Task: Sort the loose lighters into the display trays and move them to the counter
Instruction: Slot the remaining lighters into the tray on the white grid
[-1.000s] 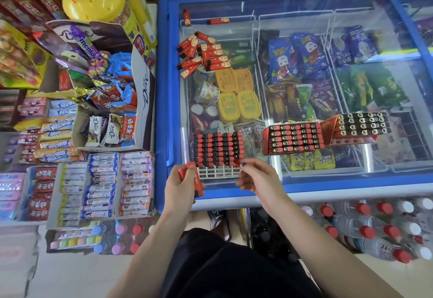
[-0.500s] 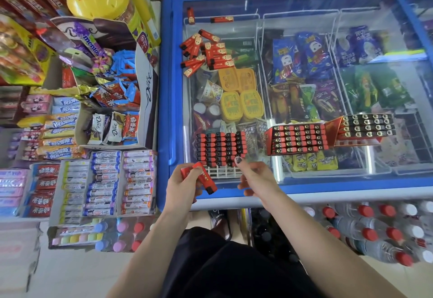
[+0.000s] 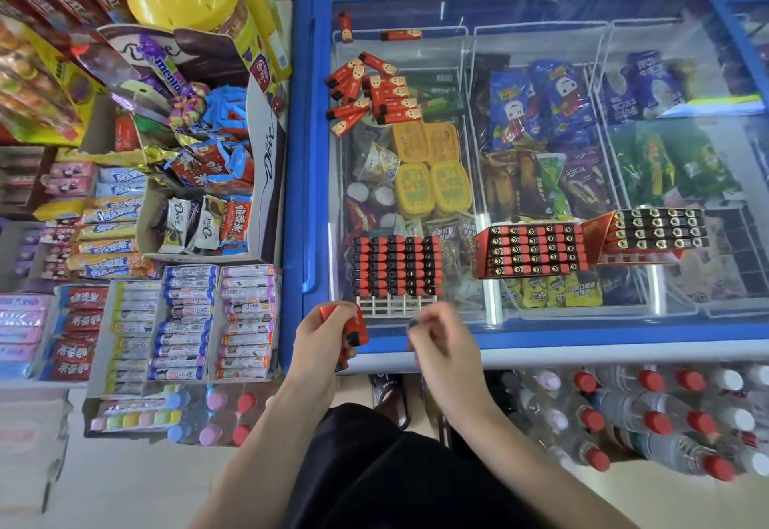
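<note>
My left hand (image 3: pixel 322 341) grips a small bundle of red lighters (image 3: pixel 353 331) at the freezer's front edge. My right hand (image 3: pixel 443 345) hovers just right of it, blurred, fingers loosely curled, with nothing seen in it. Right above both hands a white display tray (image 3: pixel 395 306) lies on the glass, most rows filled with red-and-black lighters and its nearest row bare. Two red display trays (image 3: pixel 532 252) (image 3: pixel 657 229) packed with lighters sit to the right. A pile of loose lighters (image 3: pixel 374 91) lies at the far left of the glass, with two stray lighters (image 3: pixel 401 34) beyond.
All of this rests on the glass lid of a blue-framed freezer (image 3: pixel 297 195) full of ice creams. Open candy and chocolate boxes (image 3: pixel 199 212) crowd the shelf on the left. Packs of red-capped water bottles (image 3: pixel 649 416) stand on the floor below right.
My right hand has pulled back from the white tray toward my left hand. The left hand has turned its bundle of lighters and stays in place.
</note>
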